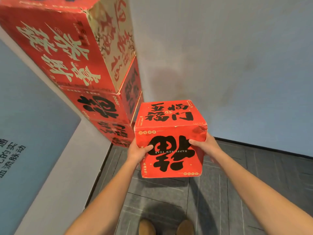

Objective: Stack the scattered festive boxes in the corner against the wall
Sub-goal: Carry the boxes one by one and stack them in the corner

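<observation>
I hold a small red festive box [171,126] with black calligraphy and "HAPPY NEW YEAR" lettering off the floor, just right of the corner. My left hand [138,152] grips its left side with the thumb on the near face. My right hand [205,146] grips its right side the same way. A tall stack of red boxes [101,106] stands in the corner at left. On top of the stack sits a large red box with cream lettering [67,48], with smaller black-lettered boxes under it.
A blue and white wall with printed text [15,155] runs along the left. A pale blue wall [237,73] closes the far side. Dark grey carpet tiles [228,184] cover the floor, and my two brown shoes [166,227] show at the bottom edge.
</observation>
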